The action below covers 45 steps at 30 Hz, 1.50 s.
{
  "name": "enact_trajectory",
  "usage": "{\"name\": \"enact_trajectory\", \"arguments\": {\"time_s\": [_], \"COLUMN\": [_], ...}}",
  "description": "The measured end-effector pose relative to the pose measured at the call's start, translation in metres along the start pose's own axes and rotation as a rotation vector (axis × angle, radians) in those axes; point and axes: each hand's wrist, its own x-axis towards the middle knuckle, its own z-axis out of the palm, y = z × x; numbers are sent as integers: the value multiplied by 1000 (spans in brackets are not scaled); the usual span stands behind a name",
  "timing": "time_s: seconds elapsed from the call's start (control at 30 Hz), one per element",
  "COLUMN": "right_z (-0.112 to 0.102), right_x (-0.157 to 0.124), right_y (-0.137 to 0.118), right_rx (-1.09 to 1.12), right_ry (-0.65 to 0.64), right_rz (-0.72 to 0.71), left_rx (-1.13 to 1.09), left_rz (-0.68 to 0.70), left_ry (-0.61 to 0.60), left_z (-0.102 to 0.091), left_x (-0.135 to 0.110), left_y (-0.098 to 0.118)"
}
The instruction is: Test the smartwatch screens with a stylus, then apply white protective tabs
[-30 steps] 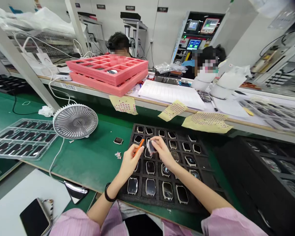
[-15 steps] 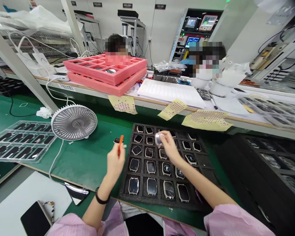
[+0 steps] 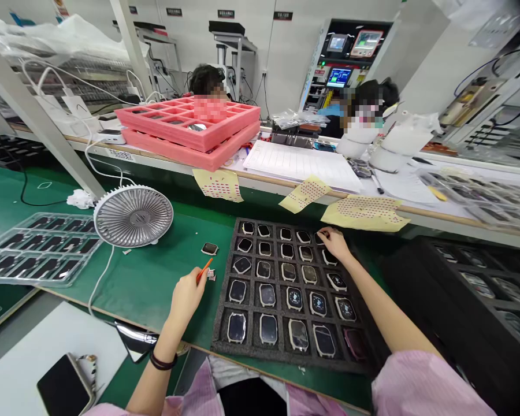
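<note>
My left hand [image 3: 188,296] is closed around a thin orange stick-like tool [image 3: 204,269], just above the green bench. Close to its tip lie small pale pieces [image 3: 211,275], and a little farther off a single smartwatch [image 3: 210,248] rests on the bench. Over the far right part of a black foam tray [image 3: 251,350], my right hand [image 3: 335,245] pinches the edge of a smartwatch [image 3: 319,237] at a compartment. My fingers partly cover that watch. Rows of square-faced smartwatches fill the other compartments, some with lit dials, such as this watch [image 3: 294,298].
Left of the tray stand a round fan [image 3: 133,217] and a clear plastic tray [image 3: 39,245] of dark parts. Another black tray [image 3: 416,271] is at the right. Pink foam trays [image 3: 225,138] and paper sheets [image 3: 303,164] lie on the shelf; two people sit beyond.
My right hand has gone from the tray's middle to its far right part, where the shiny watch it carried now meets a compartment. My left hand has shifted slightly left and down with the orange tool.
</note>
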Motion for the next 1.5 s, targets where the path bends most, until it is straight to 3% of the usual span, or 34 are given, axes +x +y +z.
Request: {"name": "enact_trajectory", "arguments": {"time_s": [0.13,0.3,0.47,0.67,0.8,0.9,1.03,1.1,1.17,1.33,1.5], "right_z": [-6,-8,-12,-18,-30,-33,-32,-36,-42,-53,-51], "right_x": [-6,-4,5,-11,-31,-62,-121,-142,-153,-155,-158], "right_y": [11,23,31,21,-5,-44,-113,-143,-165,-182,-181], "right_rx": [-179,-256,-173,14,225,447,761,1240,1493,1651,1597], "right_ry": [70,31,0,109,161,95,-173,-441,-587,-659,-576], "right_rz": [90,192,245,245,203,127,51,105,184,246,208], "left_rx": [14,40,30,-152,-387,-605,-840,-895,-920,-912,-920], "left_rz": [18,15,2,96,189,266,344,374,392,401,390], "left_ry": [-15,-30,-15,16,-34,-173,-392,-461,-493,-463,-476], "left_z": [3,6,3,0,-4,-4,-1,0,1,1,-4], "left_x": [0,-1,-3,-11,-21,-31,-47,-55,-61,-66,-64], "left_y": [2,3,7,21,34,48,82,100,113,122,119]}}
